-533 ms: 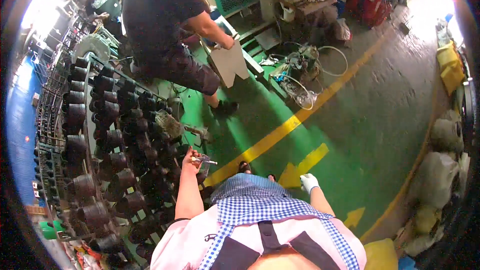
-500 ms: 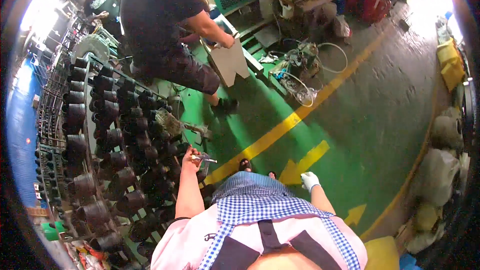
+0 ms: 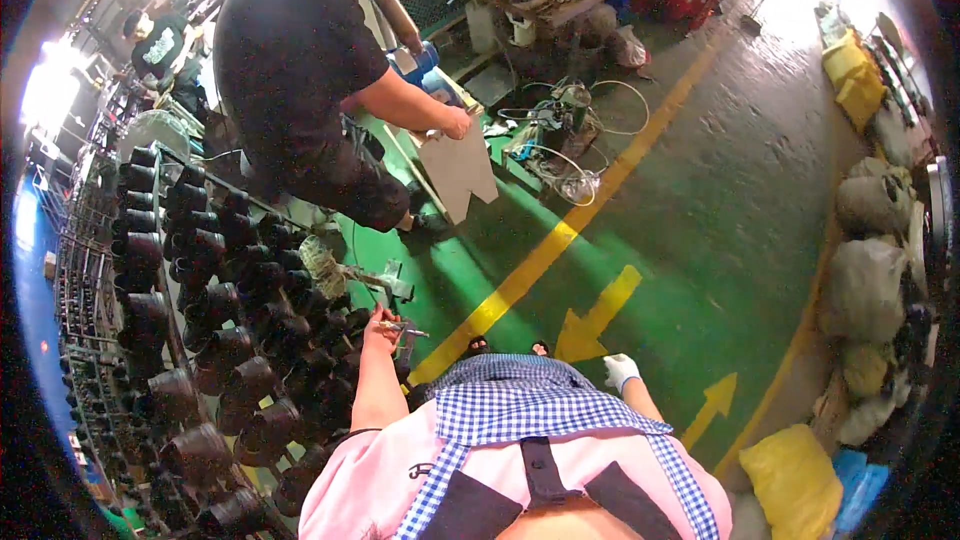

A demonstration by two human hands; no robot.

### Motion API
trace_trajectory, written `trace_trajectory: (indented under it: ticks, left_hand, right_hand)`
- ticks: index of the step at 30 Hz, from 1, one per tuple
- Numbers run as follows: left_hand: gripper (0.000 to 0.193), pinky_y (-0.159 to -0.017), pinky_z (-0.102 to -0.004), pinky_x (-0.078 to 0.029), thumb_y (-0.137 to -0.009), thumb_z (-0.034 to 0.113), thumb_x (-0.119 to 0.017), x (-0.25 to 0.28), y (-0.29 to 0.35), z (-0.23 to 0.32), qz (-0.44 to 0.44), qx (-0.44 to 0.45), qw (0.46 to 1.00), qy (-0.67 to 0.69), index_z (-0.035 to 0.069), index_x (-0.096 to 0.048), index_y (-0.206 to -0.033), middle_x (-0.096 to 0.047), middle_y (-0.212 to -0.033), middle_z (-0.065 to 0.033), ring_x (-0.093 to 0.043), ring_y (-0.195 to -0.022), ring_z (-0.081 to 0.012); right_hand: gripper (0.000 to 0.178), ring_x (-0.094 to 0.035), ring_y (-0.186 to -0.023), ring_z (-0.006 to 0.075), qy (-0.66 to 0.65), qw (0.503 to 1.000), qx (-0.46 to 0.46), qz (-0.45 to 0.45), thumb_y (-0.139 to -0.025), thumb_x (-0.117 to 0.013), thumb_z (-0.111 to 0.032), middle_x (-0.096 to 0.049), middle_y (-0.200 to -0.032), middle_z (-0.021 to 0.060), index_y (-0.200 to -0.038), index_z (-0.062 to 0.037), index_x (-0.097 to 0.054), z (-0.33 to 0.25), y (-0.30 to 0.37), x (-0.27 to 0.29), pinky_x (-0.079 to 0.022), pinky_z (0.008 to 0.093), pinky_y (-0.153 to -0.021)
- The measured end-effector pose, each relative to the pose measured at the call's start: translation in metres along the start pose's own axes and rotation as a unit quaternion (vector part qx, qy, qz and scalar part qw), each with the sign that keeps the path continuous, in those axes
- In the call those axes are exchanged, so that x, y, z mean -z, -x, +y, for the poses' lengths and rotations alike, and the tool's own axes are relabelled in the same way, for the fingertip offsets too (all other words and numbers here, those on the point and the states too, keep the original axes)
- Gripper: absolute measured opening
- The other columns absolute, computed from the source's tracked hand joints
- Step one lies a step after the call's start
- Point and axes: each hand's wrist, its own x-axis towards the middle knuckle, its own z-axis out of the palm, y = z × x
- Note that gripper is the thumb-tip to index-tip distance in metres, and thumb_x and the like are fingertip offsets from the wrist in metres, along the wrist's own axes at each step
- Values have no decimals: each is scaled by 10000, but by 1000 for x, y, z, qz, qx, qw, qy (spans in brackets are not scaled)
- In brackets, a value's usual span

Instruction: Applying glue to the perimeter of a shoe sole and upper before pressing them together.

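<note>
Wears a pink shirt point(image 3: 350, 485) with a dark chest mark point(image 3: 420, 471). Grips a slim metallic tool point(image 3: 412, 331) in the curled left hand point(image 3: 380, 328), beside the right edge of a rack point(image 3: 172, 285) of black cup-shaped pieces point(image 3: 172, 397). Cannot tell openness or contents of the white-gloved right hand point(image 3: 621, 372). Farther off, a co-worker's hand point(image 3: 457, 122) on a notched pale board's point(image 3: 458, 172) top edge; beyond, unreadable pale print point(image 3: 158, 46) on a dark shirt point(image 3: 145, 62).

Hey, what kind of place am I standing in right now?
Most likely a factory or workshop floor. On your left is a rack with rows of dark, cup-like parts; yellow arrows are painted on the green floor; and hoses lie tangled further ahead.
</note>
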Motion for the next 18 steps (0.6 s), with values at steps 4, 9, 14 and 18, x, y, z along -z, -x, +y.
trace_trajectory:
  ticks: [4,9,14,18]
  left_hand:
    - [210,-580,-364,-513,-990,399,-657,19,-28,-6,41,15,999,-2,231,-569,-900,-596,-713,26,-625,-710,-210]
    - [221,-519,-338,-492,-1015,380,-599,40,-55,5,9,93,990,-103,221,-563,-866,-593,-750,11,-588,-652,-207]
    - [233,-537,-348,-504,-1006,367,-614,34,-68,3,42,33,998,-43,192,-563,-860,-583,-749,8,-585,-669,-221]
    - [217,-580,-352,-520,-1016,374,-605,44,-69,4,26,49,998,-21,197,-575,-894,-591,-761,12,-581,-671,-224]
  right_hand:
    - [406,-702,-914,247,93,990,93,-49,-960,-659,-303,-729,-1122,133,-1229,1,-665,30,2,-21,-579,380,-730]
    - [369,-659,-1005,245,73,981,172,-41,-944,-669,-263,-700,-1126,116,-1225,-25,-646,52,6,-52,-558,375,-825]
    - [324,-636,-827,213,-118,993,6,-22,-980,-667,-253,-685,-1007,95,-1216,-32,-646,59,30,-66,-541,395,-664]
    - [322,-626,-754,212,-121,992,-34,2,-965,-685,-257,-681,-926,89,-1203,-45,-645,71,43,-67,-528,392,-620]
